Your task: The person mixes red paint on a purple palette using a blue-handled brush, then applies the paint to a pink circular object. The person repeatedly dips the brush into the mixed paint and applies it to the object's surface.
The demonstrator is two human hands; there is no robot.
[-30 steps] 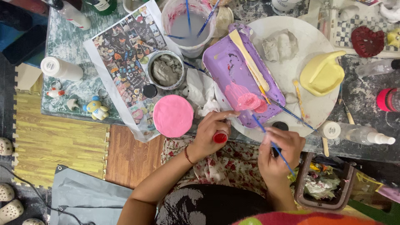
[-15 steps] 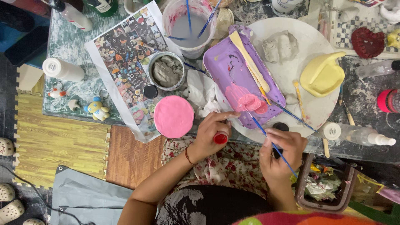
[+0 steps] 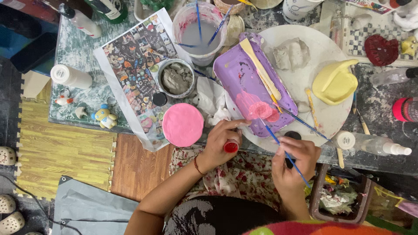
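My left hand point(image 3: 221, 140) grips a small paint bottle with a red cap point(image 3: 231, 147) at the table's near edge. Beside it lies a round pink disc point(image 3: 183, 124). My right hand point(image 3: 292, 163) holds a thin blue paintbrush point(image 3: 278, 141); its tip reaches into a pink paint puddle point(image 3: 257, 109) on a purple tray point(image 3: 244, 82). A wooden spatula point(image 3: 261, 69) lies across the tray.
A round white board point(image 3: 305, 89) carries a grey clay lump point(image 3: 291, 53) and a yellow clay piece point(image 3: 334, 82). A water cup with brushes point(image 3: 199, 32), a tin of clay point(image 3: 175, 78), a printed picture sheet point(image 3: 133, 61), white bottles point(image 3: 69, 76) and small figurines point(image 3: 104, 117) crowd the table.
My left hand with the red-capped bottle has shifted slightly; the right hand keeps the brush tip in the pink paint with little movement.
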